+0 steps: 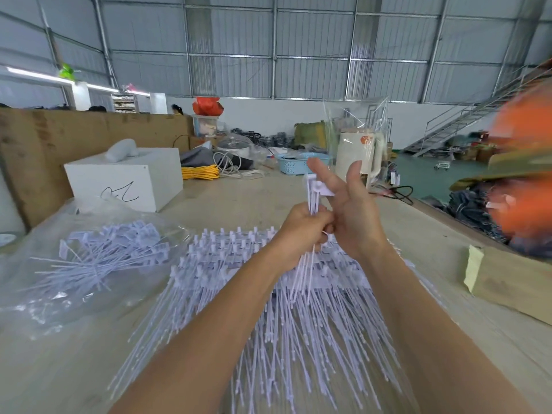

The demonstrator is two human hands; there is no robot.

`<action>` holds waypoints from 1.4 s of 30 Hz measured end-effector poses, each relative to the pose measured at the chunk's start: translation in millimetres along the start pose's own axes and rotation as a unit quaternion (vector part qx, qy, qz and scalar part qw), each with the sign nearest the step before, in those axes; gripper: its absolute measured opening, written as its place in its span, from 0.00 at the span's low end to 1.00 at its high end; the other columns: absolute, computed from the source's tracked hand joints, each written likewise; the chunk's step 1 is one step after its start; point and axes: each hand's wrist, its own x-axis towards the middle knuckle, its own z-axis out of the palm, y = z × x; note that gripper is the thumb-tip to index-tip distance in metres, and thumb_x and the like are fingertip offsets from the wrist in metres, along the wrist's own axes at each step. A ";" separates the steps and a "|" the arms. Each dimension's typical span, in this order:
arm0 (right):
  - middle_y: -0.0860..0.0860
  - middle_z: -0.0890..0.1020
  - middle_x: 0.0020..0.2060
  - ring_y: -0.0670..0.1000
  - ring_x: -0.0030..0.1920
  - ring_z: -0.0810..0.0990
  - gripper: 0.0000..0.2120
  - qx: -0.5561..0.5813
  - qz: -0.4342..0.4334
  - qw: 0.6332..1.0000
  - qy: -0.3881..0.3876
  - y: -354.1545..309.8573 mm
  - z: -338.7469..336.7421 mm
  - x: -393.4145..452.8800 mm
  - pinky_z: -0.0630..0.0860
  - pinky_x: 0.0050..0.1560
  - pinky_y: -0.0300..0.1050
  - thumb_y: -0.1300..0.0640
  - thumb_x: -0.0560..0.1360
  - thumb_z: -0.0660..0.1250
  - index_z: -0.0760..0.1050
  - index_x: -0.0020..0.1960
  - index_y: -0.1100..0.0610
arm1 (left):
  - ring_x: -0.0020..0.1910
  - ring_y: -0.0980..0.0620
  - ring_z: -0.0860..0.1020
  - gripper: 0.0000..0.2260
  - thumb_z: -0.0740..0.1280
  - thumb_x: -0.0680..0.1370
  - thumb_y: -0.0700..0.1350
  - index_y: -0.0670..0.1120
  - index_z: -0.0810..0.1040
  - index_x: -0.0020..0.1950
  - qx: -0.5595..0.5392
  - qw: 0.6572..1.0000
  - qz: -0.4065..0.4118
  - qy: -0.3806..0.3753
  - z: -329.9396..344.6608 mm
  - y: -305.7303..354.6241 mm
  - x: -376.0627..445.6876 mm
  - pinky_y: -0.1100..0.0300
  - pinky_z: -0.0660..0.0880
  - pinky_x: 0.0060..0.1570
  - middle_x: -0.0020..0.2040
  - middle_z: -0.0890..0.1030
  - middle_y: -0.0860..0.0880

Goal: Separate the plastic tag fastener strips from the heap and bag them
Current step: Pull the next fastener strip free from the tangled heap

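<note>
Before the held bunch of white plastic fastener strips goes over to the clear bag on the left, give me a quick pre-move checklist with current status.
1. Bunch of white plastic fastener strips gripped: ok, left hand is closed around the stems.
2. Bunch lifted off the heap of white strips on the table: ok at the heads; lower tails, cannot tell.
3. Right hand securing the bunch: not ok, its fingers are spread open beside the heads.
4. Clear plastic bag within view on the left, already holding strips: ok.
5. Bag mouth open: cannot tell.
6. Path leftward over the beige tabletop: ok, nothing stands between.
</note>
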 end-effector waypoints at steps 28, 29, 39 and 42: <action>0.57 0.79 0.52 0.53 0.43 0.79 0.14 0.149 -0.027 0.988 0.024 -4.2 -4.3 -4.5 0.77 0.34 0.42 0.60 0.67 0.65 0.75 0.52 0.58 | 0.20 0.58 0.66 0.09 0.63 0.80 0.46 0.44 0.70 0.41 0.135 0.985 0.044 -0.094 -22.8 33.4 -24.4 0.68 0.65 0.21 0.24 0.69 0.53; 0.56 0.79 0.49 0.53 0.41 0.78 0.12 0.139 -0.025 0.990 0.029 -3.1 -1.0 -4.9 0.76 0.33 0.42 0.62 0.67 0.66 0.75 0.51 0.59 | 0.20 0.58 0.66 0.08 0.63 0.80 0.46 0.43 0.71 0.43 0.139 0.986 0.034 -0.085 -25.9 31.7 -25.9 0.68 0.66 0.21 0.24 0.69 0.53; 0.49 0.75 0.29 0.49 0.30 0.71 0.12 -0.003 -0.021 0.995 0.097 10.9 54.2 -6.8 0.66 0.31 0.41 0.69 0.74 0.67 0.77 0.38 0.53 | 0.21 0.58 0.66 0.11 0.59 0.82 0.46 0.41 0.76 0.50 0.146 0.989 -0.001 0.011 -80.2 15.0 -66.5 0.67 0.65 0.22 0.29 0.72 0.50; 0.51 0.74 0.33 0.51 0.35 0.68 0.09 -0.027 0.000 0.996 0.084 15.0 77.9 -2.9 0.62 0.33 0.42 0.66 0.73 0.68 0.77 0.39 0.53 | 0.23 0.56 0.67 0.10 0.58 0.82 0.42 0.44 0.76 0.45 0.145 0.988 0.014 0.051 -103.4 13.0 -82.6 0.67 0.65 0.22 0.30 0.75 0.49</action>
